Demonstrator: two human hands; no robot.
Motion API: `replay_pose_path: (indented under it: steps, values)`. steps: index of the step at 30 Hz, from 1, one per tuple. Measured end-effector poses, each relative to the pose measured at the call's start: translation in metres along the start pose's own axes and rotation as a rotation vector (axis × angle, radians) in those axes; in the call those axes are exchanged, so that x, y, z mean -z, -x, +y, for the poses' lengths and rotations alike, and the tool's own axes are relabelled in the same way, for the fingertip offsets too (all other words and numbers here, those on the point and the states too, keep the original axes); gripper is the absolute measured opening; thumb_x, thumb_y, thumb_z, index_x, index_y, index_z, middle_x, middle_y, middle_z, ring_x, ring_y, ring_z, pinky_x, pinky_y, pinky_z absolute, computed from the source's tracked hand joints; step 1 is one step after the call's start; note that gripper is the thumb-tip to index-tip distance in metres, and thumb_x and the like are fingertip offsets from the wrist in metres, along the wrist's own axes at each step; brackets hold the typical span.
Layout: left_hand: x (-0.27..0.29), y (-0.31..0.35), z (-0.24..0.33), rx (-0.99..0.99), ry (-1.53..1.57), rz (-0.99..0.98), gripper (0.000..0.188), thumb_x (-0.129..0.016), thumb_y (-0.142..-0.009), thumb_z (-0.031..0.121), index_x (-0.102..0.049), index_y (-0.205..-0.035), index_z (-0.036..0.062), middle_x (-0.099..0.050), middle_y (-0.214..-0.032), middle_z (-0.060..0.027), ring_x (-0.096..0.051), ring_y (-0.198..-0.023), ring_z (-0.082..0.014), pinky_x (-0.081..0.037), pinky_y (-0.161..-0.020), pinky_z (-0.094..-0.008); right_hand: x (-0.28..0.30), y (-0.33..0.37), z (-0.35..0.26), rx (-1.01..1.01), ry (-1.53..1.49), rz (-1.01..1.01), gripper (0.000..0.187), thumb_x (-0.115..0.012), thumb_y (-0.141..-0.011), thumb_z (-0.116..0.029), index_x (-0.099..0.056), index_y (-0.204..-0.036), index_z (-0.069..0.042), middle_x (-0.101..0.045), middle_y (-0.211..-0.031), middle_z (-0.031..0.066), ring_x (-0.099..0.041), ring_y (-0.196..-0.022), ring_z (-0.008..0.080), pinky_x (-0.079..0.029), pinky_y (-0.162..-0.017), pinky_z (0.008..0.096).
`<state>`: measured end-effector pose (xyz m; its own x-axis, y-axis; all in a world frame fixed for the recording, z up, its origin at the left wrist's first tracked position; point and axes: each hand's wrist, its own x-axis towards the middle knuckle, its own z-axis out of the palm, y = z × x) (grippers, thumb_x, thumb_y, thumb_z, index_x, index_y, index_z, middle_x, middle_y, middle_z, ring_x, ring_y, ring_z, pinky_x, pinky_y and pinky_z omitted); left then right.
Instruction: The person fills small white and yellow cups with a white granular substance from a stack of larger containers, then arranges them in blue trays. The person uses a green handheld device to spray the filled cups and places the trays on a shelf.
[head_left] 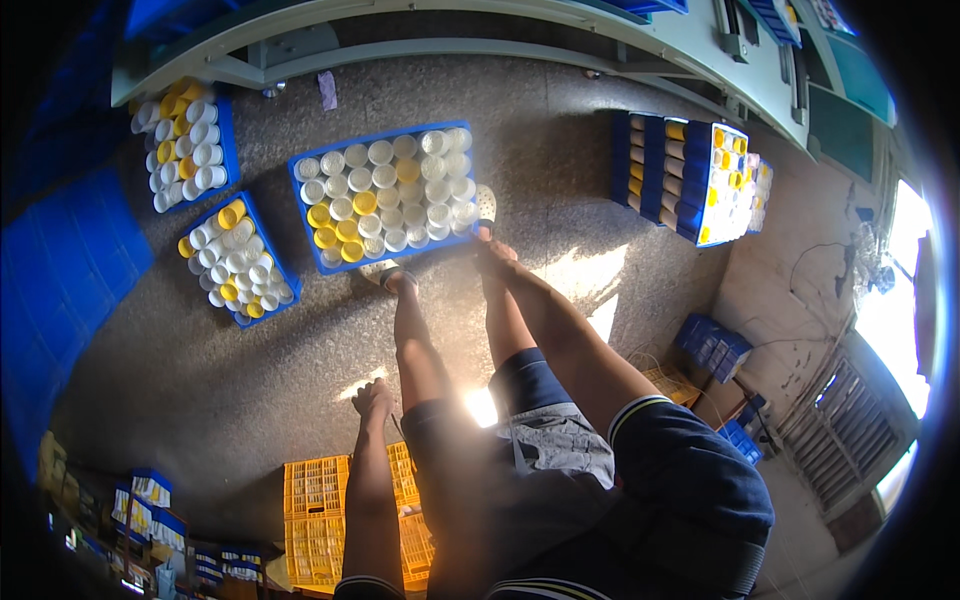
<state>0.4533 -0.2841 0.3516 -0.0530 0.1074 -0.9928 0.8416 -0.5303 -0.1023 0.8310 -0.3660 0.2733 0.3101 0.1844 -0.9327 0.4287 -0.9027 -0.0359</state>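
On the floor ahead of my feet lies a blue tray [398, 252] filled with rows of round cups or lids, white and clear with several yellow ones [365, 203]. My right hand [494, 258] reaches down by the tray's near right corner, over my right foot. Its fingers are small and blurred, so whether they touch the rim I cannot tell. My left hand [374, 399] hangs low on the left with its fingers loosely apart and nothing visible in it. Beneath that arm are yellow plastic crates [318, 495]. Light-coloured clogs [487, 207] are on my feet, close to the tray.
Two more blue trays of cups, a nearer one [280, 268] and a farther one [228, 150], lie at left. Stacked blue trays [650, 170] stand at right. A long pale machine frame [450, 47] crosses the far side. Blue boxes [712, 345] sit by the wall.
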Motion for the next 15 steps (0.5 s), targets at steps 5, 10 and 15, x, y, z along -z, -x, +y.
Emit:
replay_pose_path:
  steps: [5, 10, 15]
  values:
    - [-0.013, 0.004, -0.001, -0.011, 0.092, -0.032, 0.039, -0.064, -0.086, 0.02, -0.061, -0.123, 0.0083, -0.064, -0.127, -0.0167, -0.057, -0.123, -0.035, -0.044, -0.103, -0.0518, -0.001, -0.009, 0.0, -0.043, -0.084, -0.017, 0.063, -0.049, -0.094, -0.024, -0.035, -0.153, -0.04, -0.042, -0.144, 0.0205, -0.061, -0.117, 0.0407, -0.051, -0.097, 0.0446]
    - [-0.02, 0.006, 0.002, -0.014, 0.057, -0.041, 0.042, -0.069, -0.084, 0.025, -0.059, -0.122, 0.0091, -0.065, -0.125, -0.0157, -0.061, -0.119, -0.0351, -0.049, -0.098, -0.0489, -0.015, -0.02, 0.004, 0.015, -0.095, 0.022, 0.061, -0.048, -0.094, -0.023, -0.037, -0.151, -0.041, -0.036, -0.147, 0.0205, -0.059, -0.12, 0.0416, -0.051, -0.098, 0.044]
    - [-0.037, 0.011, -0.001, -0.015, 0.071, 0.021, 0.037, -0.07, -0.084, 0.027, -0.06, -0.114, 0.0083, -0.068, -0.118, -0.0161, -0.064, -0.114, -0.0367, -0.05, -0.095, -0.0491, -0.024, -0.02, 0.014, -0.022, -0.154, 0.021, 0.06, -0.05, -0.095, -0.023, -0.038, -0.151, -0.041, -0.034, -0.148, 0.017, -0.058, -0.12, 0.0417, -0.051, -0.098, 0.0431]
